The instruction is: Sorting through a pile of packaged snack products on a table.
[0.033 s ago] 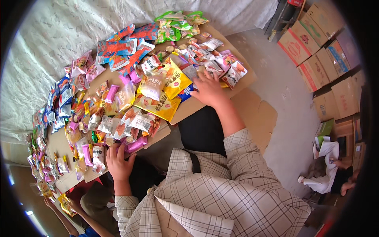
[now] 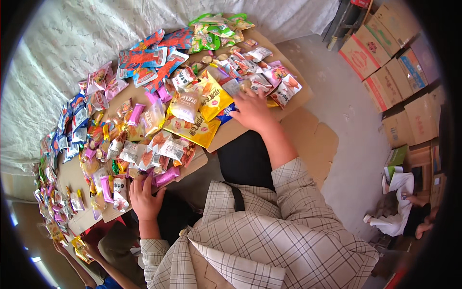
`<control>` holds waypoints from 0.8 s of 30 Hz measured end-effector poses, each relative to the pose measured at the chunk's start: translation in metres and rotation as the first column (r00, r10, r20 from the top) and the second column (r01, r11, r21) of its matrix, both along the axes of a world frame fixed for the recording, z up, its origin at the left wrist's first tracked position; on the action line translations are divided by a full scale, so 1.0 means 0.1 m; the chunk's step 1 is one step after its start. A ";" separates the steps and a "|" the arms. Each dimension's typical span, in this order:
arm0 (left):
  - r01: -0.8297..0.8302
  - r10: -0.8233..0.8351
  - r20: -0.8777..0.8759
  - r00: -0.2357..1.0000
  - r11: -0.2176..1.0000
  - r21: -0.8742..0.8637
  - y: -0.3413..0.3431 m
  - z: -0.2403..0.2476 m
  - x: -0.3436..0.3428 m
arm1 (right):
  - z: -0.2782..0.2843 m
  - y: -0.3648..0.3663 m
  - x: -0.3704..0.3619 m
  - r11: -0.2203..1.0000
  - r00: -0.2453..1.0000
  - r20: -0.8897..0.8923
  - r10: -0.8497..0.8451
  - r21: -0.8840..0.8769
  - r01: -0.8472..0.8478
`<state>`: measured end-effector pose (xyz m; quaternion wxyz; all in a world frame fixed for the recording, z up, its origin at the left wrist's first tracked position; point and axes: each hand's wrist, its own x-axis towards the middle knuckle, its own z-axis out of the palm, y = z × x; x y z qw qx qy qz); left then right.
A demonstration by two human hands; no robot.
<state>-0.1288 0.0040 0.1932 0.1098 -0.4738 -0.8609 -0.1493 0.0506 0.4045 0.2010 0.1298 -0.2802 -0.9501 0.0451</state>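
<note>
My right hand (image 2: 254, 111) lies over the near right part of the snack pile, fingers apart and thumb stretched left. Under and beside it are a blue packet (image 2: 226, 113) and a silvery packet (image 2: 232, 87); its fingertips are partly lost among the wrappers. Just left are large yellow snack bags (image 2: 195, 131) with a small clear-fronted pouch (image 2: 185, 106) on top. At the cardboard's near edge rests my left hand (image 2: 146, 200), fingers extended, between a white packet (image 2: 120, 191) and a pink-wrapped snack (image 2: 166, 177). No item shows in its grasp.
Red-and-blue pouches (image 2: 142, 59), green bags (image 2: 207, 41) and blue packets (image 2: 77, 118) line the far side of the cardboard tabletop (image 2: 298, 89). Another person's hands hold a yellow packet (image 2: 81, 249) at lower left. Cartons (image 2: 397, 79) stack at right, near a seated person (image 2: 402, 207).
My right hand has slid very slightly left and nearer to me. The left hand stays in place.
</note>
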 end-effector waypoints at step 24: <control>-0.007 0.008 0.034 0.999 0.999 -0.035 0.01 0.03 0.00 | 0.25 0.64 -0.11 0.827 0.933 -0.360 0.019 -0.519 -0.217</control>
